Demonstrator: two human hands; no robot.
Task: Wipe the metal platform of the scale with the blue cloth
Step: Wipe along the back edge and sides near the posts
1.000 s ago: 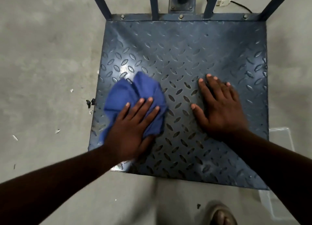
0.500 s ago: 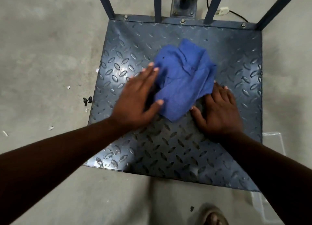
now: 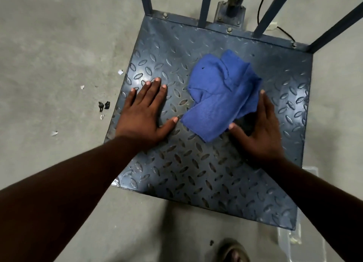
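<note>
The scale's metal platform (image 3: pixel 196 173) is a dark blue diamond-tread plate lying on the concrete floor. The crumpled blue cloth (image 3: pixel 222 96) lies on its middle-right part. My left hand (image 3: pixel 143 116) rests flat on the plate's left side with fingers spread, its thumb tip just short of the cloth's edge. My right hand (image 3: pixel 263 136) lies flat at the cloth's right side. The cloth drapes over part of its fingers, hiding them, while the thumb tip shows at the cloth's near edge.
Blue rail posts (image 3: pixel 146 0) rise along the platform's far edge, with the column base (image 3: pixel 231 10) and a black cable (image 3: pixel 284 32) behind. Small debris bits (image 3: pixel 104 105) lie on the floor to the left. A clear plastic container (image 3: pixel 294 240) and my sandalled foot (image 3: pixel 231 252) are at the near right.
My left hand pushed the cloth from the front left across to the middle right, then came off it and returned to the plate's left side. The cloth now lies against my right hand.
</note>
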